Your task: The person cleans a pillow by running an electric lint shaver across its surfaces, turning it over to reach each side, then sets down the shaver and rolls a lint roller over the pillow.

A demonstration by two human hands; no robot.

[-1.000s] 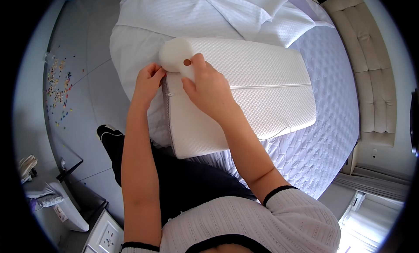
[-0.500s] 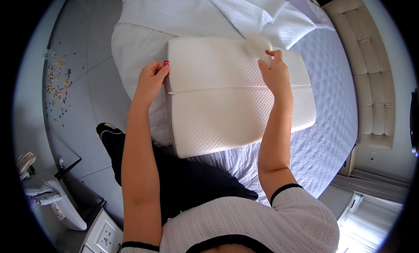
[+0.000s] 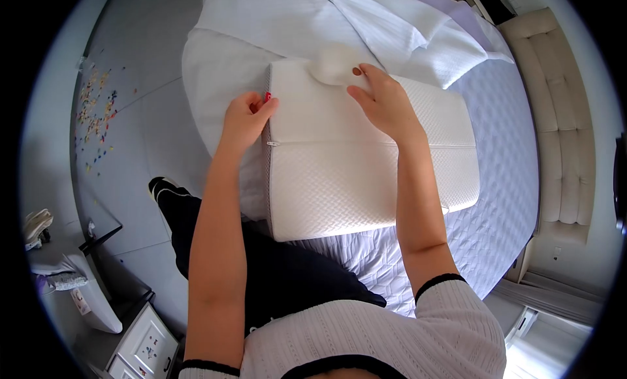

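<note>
A white textured pillow (image 3: 333,183) with a zipper across it lies on the bed. My left hand (image 3: 249,117) pinches the pillow's left edge beside a small red tag (image 3: 268,97). Above the far part of the pillow, my right hand (image 3: 386,99) is closed on a white, rounded brush-like object (image 3: 331,65), which has a brown round spot near my fingertips. Its underside is hidden, so contact with the pillow is unclear. The zipper pull (image 3: 273,144) sits at the left edge, below my left hand.
Rumpled white bedding (image 3: 261,19) lies beyond the pillow, and a quilted lavender bed cover (image 3: 503,137) to its right. A tufted beige headboard (image 3: 562,131) stands at the right. Small colourful pieces (image 3: 98,114) are scattered on the floor at the left.
My right hand swept the white object rightward across the pillow, then came partly back left. My left hand stays at the pillow's left edge. The view has shifted slightly.
</note>
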